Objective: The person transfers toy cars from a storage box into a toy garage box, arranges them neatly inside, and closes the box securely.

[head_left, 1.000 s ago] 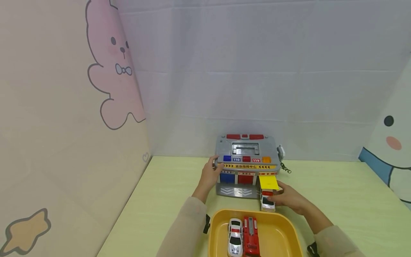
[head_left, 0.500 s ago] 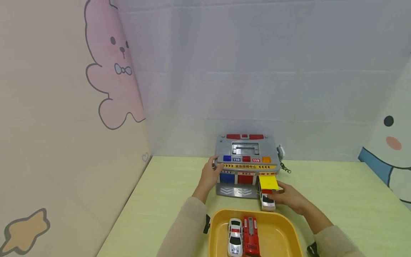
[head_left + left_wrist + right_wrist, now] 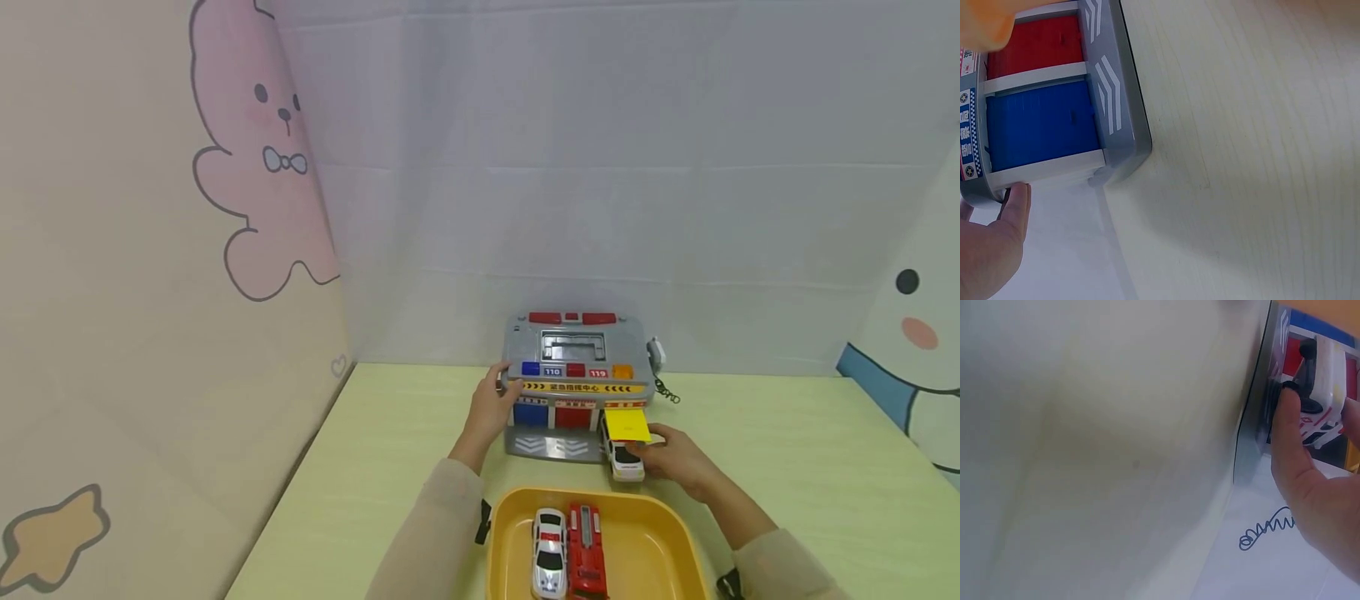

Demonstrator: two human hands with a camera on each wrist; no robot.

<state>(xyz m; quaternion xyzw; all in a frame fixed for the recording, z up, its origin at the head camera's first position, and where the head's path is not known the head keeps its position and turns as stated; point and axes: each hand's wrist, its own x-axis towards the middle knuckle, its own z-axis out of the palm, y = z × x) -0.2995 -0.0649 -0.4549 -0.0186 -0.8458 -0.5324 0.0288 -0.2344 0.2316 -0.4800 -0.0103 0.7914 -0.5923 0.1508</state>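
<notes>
A grey toy garage [image 3: 517,346] with blue, red and yellow doors stands against the back curtain. My left hand [image 3: 489,408] holds its left end, thumb at the front corner; in the left wrist view fingertips press the side wall beside the blue door [image 3: 1041,125]. The yellow door [image 3: 627,425] is lifted outward. Under it, a white toy car [image 3: 628,468] sits partway into the right bay, its rear end sticking out. My right hand [image 3: 678,462] pinches this car by its sides; the right wrist view shows its dark wheels [image 3: 1311,405]. The car's front is hidden beneath the door.
A yellow tray [image 3: 498,533] in front of the garage holds a white toy police car [image 3: 550,554] and a red toy fire truck [image 3: 587,550]. A white handset [image 3: 656,354] with a coiled cord [image 3: 666,392] hangs at the garage's right side.
My right hand has pushed the white toy car a little farther under the yellow door, and the car's red roof light has gone mostly out of sight. The left hand stays in place.
</notes>
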